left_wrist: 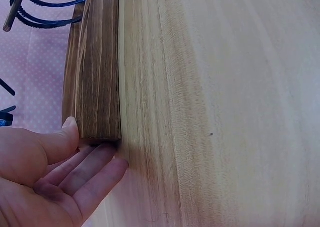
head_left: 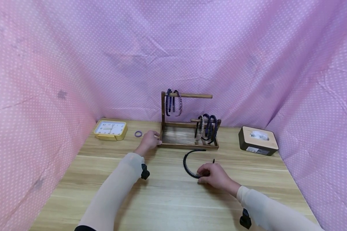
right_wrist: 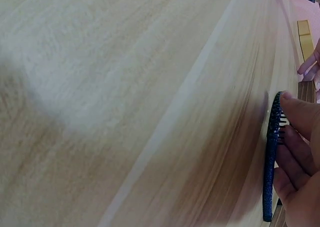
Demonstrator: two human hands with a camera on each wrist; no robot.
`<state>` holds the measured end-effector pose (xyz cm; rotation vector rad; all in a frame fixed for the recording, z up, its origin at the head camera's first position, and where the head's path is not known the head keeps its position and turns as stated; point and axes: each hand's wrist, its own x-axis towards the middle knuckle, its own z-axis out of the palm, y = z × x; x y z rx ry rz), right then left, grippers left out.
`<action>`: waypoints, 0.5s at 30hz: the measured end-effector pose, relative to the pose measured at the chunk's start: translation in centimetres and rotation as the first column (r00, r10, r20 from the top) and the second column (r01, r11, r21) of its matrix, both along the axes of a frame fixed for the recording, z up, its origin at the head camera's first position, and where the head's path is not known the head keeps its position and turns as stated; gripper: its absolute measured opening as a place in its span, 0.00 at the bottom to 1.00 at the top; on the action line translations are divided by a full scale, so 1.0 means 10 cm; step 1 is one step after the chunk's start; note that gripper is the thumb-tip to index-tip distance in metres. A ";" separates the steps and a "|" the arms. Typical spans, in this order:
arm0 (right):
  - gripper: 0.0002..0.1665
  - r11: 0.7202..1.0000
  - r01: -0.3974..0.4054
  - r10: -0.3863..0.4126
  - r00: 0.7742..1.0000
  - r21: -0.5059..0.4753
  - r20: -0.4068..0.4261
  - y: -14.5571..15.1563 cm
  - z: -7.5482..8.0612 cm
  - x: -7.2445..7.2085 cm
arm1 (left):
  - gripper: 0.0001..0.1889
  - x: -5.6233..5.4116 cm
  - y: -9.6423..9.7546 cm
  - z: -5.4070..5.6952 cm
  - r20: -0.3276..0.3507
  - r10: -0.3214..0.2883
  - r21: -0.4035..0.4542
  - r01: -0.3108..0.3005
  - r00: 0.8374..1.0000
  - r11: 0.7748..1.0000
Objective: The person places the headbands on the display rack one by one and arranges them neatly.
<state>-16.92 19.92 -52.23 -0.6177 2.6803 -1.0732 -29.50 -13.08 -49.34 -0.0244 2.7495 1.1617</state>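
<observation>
A dark wooden headband rack [head_left: 188,146] with a tray base stands at the back middle of the table. My left hand [head_left: 150,140] grips its front left corner, thumb on the tray's rim and fingers at the end in the left wrist view. My right hand [head_left: 217,177] pinches a black toothed headband [head_left: 186,164] in front of the rack. In the right wrist view, thumb and fingers lie on either side of the headband's band [right_wrist: 270,157]. On the rack, a dark headband [head_left: 167,106] and a pink headband [head_left: 180,104] hang from the upper bar; several more headbands [head_left: 210,126] hang from the lower bar.
A yellow alarm clock [head_left: 110,130] lies face up at the back left, with a small purple ring-shaped band [head_left: 138,133] to its right. At the back right sits a tissue box [head_left: 257,141]. Pink dotted cloth [head_left: 173,41] surrounds the table.
</observation>
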 end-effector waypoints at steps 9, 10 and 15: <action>0.11 0.995 -0.015 0.028 0.991 0.099 -0.134 -0.03 -0.01 0.04 | 0.20 -0.01 -0.01 -0.02 0.008 0.002 0.005 -0.002 1.000 1.000; 0.11 0.994 -0.017 0.032 0.989 0.106 -0.142 -0.03 -0.01 0.04 | 0.20 -0.01 -0.01 -0.02 0.010 0.002 0.006 -0.002 1.000 1.000; 0.10 0.990 -0.022 0.046 0.984 0.138 -0.173 -0.04 -0.03 0.05 | 0.21 -0.01 -0.01 -0.03 0.014 0.002 0.004 -0.002 1.000 1.000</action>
